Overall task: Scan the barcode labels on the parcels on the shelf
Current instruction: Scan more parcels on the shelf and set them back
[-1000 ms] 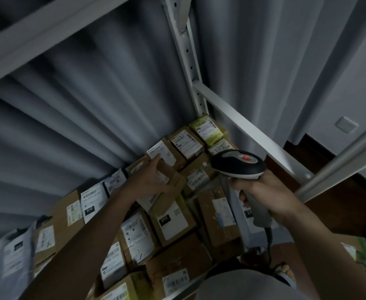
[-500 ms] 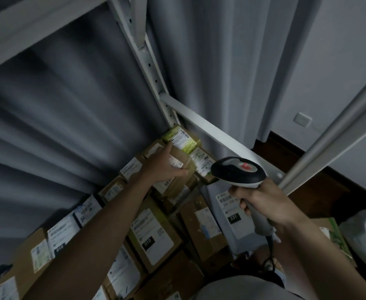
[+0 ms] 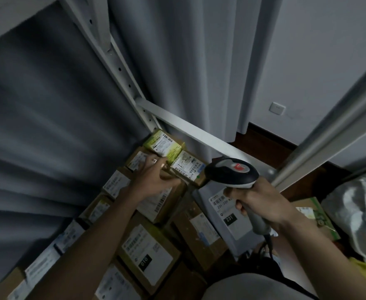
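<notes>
The right hand (image 3: 262,204) has its grip wrapped round the scanner (image 3: 232,173) handle, head aimed toward the green parcel (image 3: 163,144) at the shelf's back corner. Just in front of that parcel, the left hand (image 3: 154,180) rests on a brown box (image 3: 156,204), fingers loosely bent; I cannot tell if it grasps anything. Dim light and tilted labels could spoil a read, and nudging might topple the stack.

Right hand (image 3: 262,204) grips scanner (image 3: 232,173); left hand (image 3: 154,180) seemingly grasps a cardboard parcel (image 3: 167,200).
</notes>
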